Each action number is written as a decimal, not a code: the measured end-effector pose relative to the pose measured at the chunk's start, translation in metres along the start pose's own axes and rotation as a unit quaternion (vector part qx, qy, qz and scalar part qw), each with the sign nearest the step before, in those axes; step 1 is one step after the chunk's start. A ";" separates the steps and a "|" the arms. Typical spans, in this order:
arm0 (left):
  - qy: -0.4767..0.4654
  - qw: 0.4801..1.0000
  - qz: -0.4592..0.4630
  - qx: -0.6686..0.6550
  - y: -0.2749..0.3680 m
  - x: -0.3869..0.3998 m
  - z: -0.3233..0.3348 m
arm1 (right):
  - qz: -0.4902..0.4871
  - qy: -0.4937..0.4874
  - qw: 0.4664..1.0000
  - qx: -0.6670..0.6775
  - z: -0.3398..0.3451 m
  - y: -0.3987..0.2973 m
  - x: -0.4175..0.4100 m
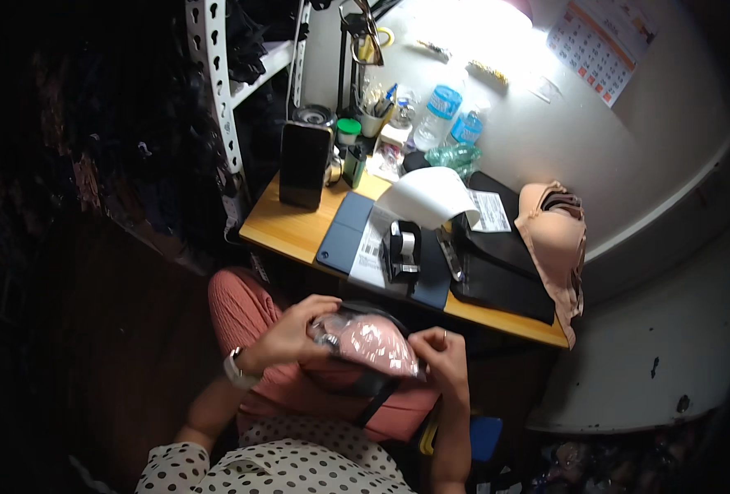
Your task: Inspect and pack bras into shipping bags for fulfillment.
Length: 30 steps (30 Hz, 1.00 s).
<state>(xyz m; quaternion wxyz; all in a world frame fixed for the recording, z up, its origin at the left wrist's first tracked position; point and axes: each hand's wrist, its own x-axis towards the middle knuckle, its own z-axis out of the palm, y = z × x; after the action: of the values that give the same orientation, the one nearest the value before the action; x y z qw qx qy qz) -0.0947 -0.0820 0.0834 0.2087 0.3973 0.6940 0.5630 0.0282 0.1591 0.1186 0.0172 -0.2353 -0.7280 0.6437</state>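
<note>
Above my lap I hold a pink padded bra in clear plastic wrap (374, 346), with black material behind and beneath it, perhaps a bag. My left hand (297, 336), a light watch at its wrist, grips the left end of the package. The thumb and fingertips of my right hand (442, 355), which wears a ring, pinch its right edge. Beyond the package, on the wooden desk (285, 228), stands a black tape dispenser (403, 250) on a printed white sheet (368, 256). A cutter knife (449, 253) lies beside it.
Stacked beige bras (550, 234) hang over the desk's right end beside black plastic bags (501, 272). A smartphone (305, 165) stands upright at the left. Behind are water bottles (439, 117), a pen cup (372, 120) and a green-lidded jar (348, 129). A white perforated shelf post (217, 80) rises at the left.
</note>
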 end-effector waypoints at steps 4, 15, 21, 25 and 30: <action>0.019 0.988 -0.050 -0.148 0.053 -0.010 0.009 | -0.096 -0.012 0.986 0.138 -0.011 0.005 -0.021; 0.156 0.981 -0.067 0.093 -0.054 -0.013 0.069 | -0.051 0.106 0.977 -0.177 0.013 0.117 -0.006; 0.192 0.949 -0.240 -0.075 -0.090 -0.071 0.114 | -0.100 0.133 0.858 -0.486 0.031 0.128 -0.034; 0.129 0.870 -0.398 -0.259 -0.087 -0.072 0.106 | -0.283 0.020 0.913 -0.293 0.066 0.104 -0.033; 0.083 0.741 -0.506 -0.434 -0.076 -0.072 0.096 | -0.248 -0.110 0.949 -0.164 0.096 0.127 -0.019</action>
<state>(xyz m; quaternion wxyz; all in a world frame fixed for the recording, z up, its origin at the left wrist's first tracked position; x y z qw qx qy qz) -0.0053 -0.0830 -0.0270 0.5546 -0.1941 0.4879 0.6456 0.0543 0.0708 -0.0125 0.0573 0.0252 -0.8561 0.5130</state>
